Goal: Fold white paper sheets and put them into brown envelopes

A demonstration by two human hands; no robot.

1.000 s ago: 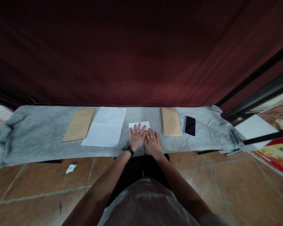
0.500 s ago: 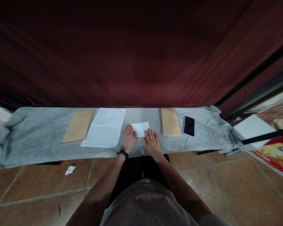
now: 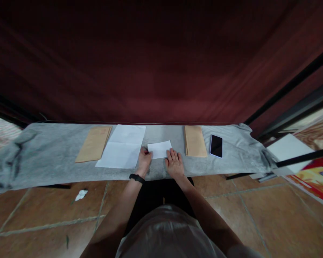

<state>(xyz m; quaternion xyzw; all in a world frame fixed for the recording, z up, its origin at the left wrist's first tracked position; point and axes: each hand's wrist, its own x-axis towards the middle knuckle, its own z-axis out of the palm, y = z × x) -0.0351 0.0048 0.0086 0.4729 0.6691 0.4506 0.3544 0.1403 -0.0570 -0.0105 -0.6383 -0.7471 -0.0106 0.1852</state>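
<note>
A small white folded paper lies on the grey cloth in front of me. At its left edge my left hand, with a dark band on the wrist, has its fingers curled and closed on the paper's edge. My right hand lies flat with fingers stretched, its tips on the paper's lower right corner. Left of my left hand rest larger white sheets with a crease across them. A brown envelope stack lies beyond these, and another brown envelope stack is to the right of my right hand.
A phone with a dark screen lies right of the envelopes. The grey cloth covers a narrow table against a dark red curtain. A black metal bar stands at the right, and a white scrap is on the tiled floor.
My left hand has gone from lying flat on the paper to curled at its left edge, moving slightly left. My right hand stays flat at the paper's right corner.
</note>
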